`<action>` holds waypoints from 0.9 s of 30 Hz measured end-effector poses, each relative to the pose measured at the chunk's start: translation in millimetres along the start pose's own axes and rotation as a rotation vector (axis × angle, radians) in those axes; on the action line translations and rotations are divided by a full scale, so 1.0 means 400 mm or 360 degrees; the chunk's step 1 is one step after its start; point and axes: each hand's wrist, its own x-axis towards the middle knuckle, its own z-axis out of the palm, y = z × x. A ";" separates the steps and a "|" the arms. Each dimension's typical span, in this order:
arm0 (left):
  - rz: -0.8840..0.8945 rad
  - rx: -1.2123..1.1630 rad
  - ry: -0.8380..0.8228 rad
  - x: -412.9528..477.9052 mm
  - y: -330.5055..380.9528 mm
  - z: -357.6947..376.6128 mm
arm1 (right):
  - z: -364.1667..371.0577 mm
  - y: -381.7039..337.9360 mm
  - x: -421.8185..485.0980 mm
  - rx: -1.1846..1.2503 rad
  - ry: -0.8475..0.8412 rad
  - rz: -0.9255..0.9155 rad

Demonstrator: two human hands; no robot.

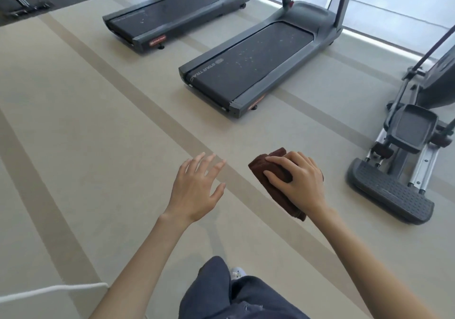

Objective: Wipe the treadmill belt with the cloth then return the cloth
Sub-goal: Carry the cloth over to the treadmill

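Approach step: right hand (pixel 299 180) grips folded brown cloth (pixel 273 183) in mid-air, left hand (pixel 197 188) empty with fingers spread. Speckled treadmill belt (pixel 248 65) ahead, unwiped. Next: step closer, crouch, press cloth down.

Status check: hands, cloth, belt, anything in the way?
Left-hand grip open, empty. Right-hand grip holds brown cloth. Nearest treadmill belt ahead, pale specks, not yet wiped. Bare floor between; elliptical off to the right.
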 end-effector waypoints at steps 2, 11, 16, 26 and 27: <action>0.0018 0.0002 -0.0010 0.074 -0.020 0.014 | 0.028 0.033 0.058 0.0001 -0.0007 -0.0021; 0.0154 -0.0011 -0.0017 0.498 -0.169 0.050 | 0.177 0.178 0.401 -0.0049 0.0004 0.0048; 0.0243 -0.0038 -0.0027 0.754 -0.237 0.030 | 0.217 0.236 0.635 -0.0113 0.0075 0.0090; 0.0314 -0.0028 -0.0039 1.104 -0.304 0.063 | 0.292 0.398 0.933 -0.0168 0.0091 0.0057; 0.0310 -0.0025 -0.0049 1.134 -0.302 0.073 | 0.300 0.425 0.955 -0.0168 0.0082 0.0049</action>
